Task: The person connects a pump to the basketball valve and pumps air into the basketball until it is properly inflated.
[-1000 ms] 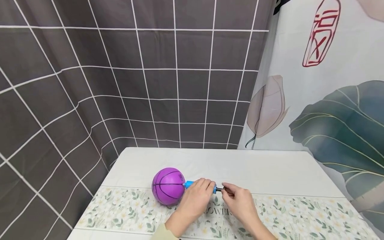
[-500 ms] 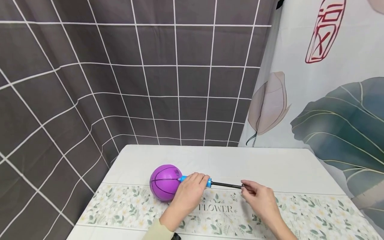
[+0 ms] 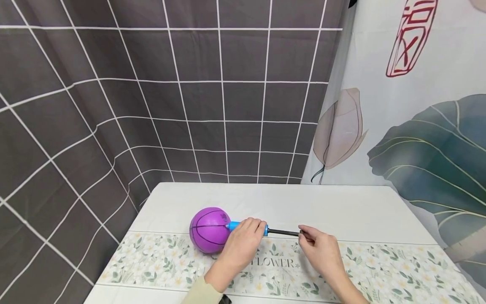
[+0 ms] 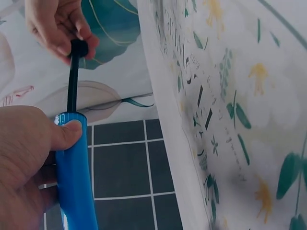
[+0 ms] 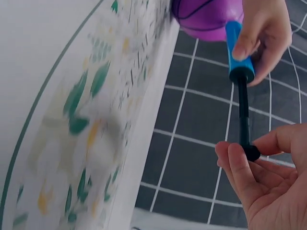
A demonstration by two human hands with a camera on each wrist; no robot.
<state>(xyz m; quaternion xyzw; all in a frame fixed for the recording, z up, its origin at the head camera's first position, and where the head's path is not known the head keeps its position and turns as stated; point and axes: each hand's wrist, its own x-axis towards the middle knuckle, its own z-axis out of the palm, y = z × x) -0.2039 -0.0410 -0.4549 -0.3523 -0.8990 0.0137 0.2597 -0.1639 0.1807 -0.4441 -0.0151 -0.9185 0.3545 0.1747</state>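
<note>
A purple ball (image 3: 208, 231) with black basketball lines sits on the table, left of both hands. Against its right side is the tip of a blue hand pump (image 4: 76, 172). My left hand (image 3: 243, 242) grips the blue barrel, its thumb lying near the collar in the left wrist view. Out of the barrel's right end comes a black rod (image 3: 282, 232), partly drawn out. The fingers and thumb of my right hand (image 3: 322, 255) pinch the small black knob (image 5: 251, 153) at the rod's end. How the tip enters the ball is too small to see.
The white table (image 3: 353, 211) has a floral band (image 3: 391, 270) with printed lettering across its front part. Behind it hangs a dark grey curtain (image 3: 243, 101) with white grid lines. A pale curtain (image 3: 376, 105) with flower and leaf prints hangs at the right.
My right hand first pulled the black rod far out to the right, then moved slightly back left, pushing it partly in. The left hand and ball have barely shifted.
</note>
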